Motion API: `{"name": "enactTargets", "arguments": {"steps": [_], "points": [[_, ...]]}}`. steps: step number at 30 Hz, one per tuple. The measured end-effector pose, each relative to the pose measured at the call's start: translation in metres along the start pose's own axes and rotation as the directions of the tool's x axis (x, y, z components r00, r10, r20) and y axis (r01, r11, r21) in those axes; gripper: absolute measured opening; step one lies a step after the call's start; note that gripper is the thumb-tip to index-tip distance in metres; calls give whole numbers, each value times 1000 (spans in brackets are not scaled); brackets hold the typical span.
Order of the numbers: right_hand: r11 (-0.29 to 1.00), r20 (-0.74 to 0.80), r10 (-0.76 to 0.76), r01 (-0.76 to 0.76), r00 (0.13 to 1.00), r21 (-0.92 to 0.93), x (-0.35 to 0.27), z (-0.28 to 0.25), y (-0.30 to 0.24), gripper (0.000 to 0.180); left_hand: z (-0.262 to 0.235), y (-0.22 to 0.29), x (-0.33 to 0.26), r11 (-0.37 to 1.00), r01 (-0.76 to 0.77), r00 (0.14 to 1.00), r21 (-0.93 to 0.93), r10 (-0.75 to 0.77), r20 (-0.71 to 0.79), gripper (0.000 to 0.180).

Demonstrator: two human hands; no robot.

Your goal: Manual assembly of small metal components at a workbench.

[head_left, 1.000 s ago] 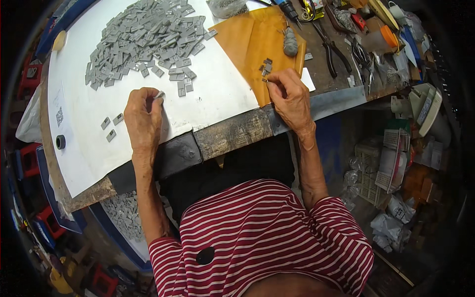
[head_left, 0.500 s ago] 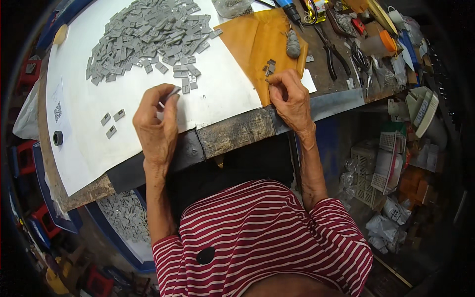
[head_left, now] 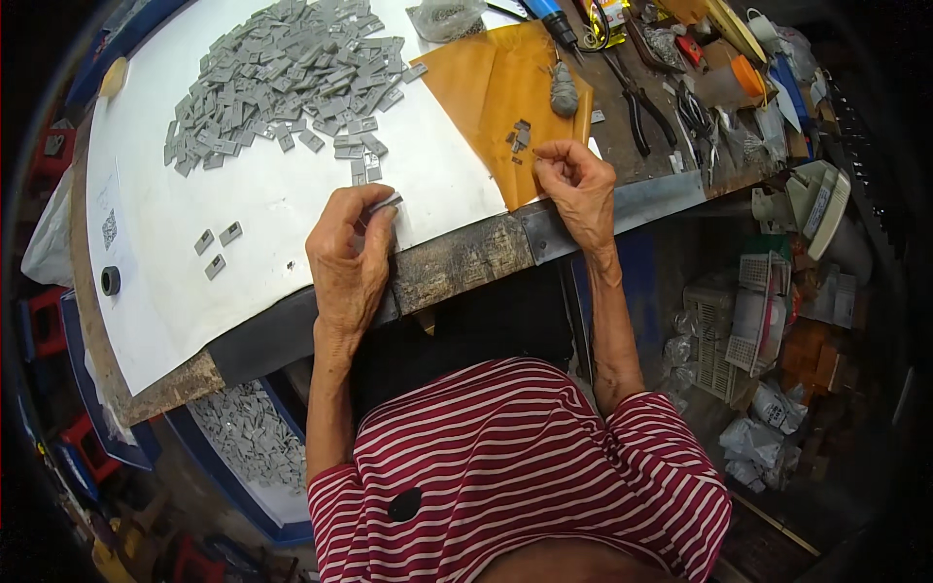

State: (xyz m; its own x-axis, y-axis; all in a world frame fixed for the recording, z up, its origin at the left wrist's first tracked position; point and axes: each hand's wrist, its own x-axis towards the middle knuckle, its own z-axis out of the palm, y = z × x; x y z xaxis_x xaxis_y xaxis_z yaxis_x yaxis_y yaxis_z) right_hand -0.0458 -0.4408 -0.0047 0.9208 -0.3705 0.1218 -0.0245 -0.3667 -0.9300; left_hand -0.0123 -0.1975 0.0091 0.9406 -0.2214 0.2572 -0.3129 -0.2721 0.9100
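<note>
My left hand (head_left: 352,255) is over the white sheet near the bench's front edge, with a small flat grey rectangular piece (head_left: 387,203) pinched between thumb and fingers. My right hand (head_left: 580,187) is closed in a pinch at the edge of an orange-brown sheet (head_left: 476,87); whatever its fingertips hold is too small to make out. Beside those fingertips lie several tiny dark grey bits (head_left: 520,136). A large heap of grey rectangular pieces (head_left: 292,73) covers the far part of the white sheet (head_left: 282,209). Three similar pieces (head_left: 215,266) lie apart at the left, their ends showing dark spots.
A grey wrapped lump (head_left: 564,89) lies on the orange-brown sheet. Black-handled pliers (head_left: 641,121), a blue tool (head_left: 552,19) and a clear bag (head_left: 445,17) stand farther back. A black ring (head_left: 111,281) sits at the left. Below the bench is a blue tray (head_left: 277,525) of grey pieces.
My left hand has moved right with the grey piece, closer to my right hand. My right hand has drawn slightly away from the tiny bits. The view has shifted a little.
</note>
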Motion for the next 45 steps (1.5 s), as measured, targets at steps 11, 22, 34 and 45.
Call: {"name": "enactTargets", "arguments": {"steps": [11, 22, 34, 45], "points": [[911, 64, 104, -121, 993, 393, 7, -11, -13, 11, -1, 2, -4, 999, 42, 999, -27, -41, 32, 14], [913, 29, 176, -174, 984, 368, 6, -4, -12, 13, 0, -2, -5, 999, 18, 999, -28, -17, 45, 13], [820, 50, 184, -182, 982, 543, 6, 0, -12, 14, -3, 6, -4, 993, 100, 992, -69, -93, 89, 13], [859, -23, 134, -105, 991, 502, 6, 9, -14, 18, -7, 7, -1, 833, 365, 931, -415, -316, 186, 17]]}}
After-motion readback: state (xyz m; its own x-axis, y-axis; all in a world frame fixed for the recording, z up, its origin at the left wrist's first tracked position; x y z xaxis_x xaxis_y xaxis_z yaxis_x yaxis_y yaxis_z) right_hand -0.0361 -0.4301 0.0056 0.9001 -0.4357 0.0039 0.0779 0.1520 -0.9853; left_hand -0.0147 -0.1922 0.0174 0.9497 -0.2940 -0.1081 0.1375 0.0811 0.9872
